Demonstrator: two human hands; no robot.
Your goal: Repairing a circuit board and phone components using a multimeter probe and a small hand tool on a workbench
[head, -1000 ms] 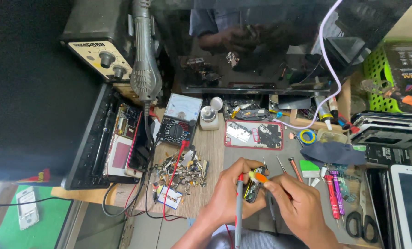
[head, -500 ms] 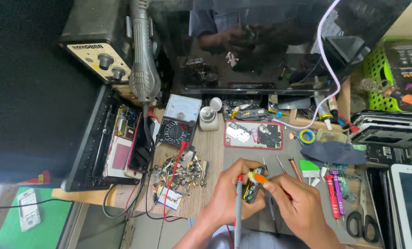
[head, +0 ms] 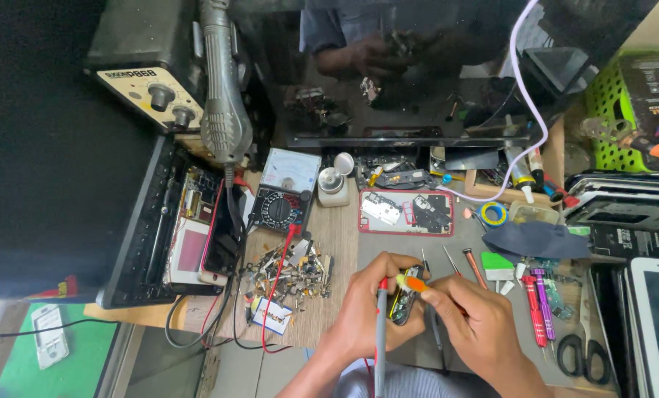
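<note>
My left hand (head: 365, 306) grips a small dark circuit board (head: 403, 304) and also holds a grey probe with a red tip (head: 380, 332) that runs down along my wrist. My right hand (head: 477, 318) pinches a thin tool with an orange and yellow handle (head: 412, 282) and presses it onto the top of the board. Both hands are close together at the front of the wooden bench. An opened phone with a red frame (head: 405, 213) lies flat just beyond them.
An analogue multimeter (head: 281, 197) stands left of centre, with a pile of small metal parts (head: 285, 269) below it. A hot-air station (head: 152, 77) and its handle (head: 224, 96) sit back left. Screwdrivers (head: 536, 306) and scissors (head: 584, 346) lie right; a green basket (head: 609, 110) stands far right.
Almost nothing has moved. My hands stay on the board, with the orange-handled tool shifting only slightly on it.
</note>
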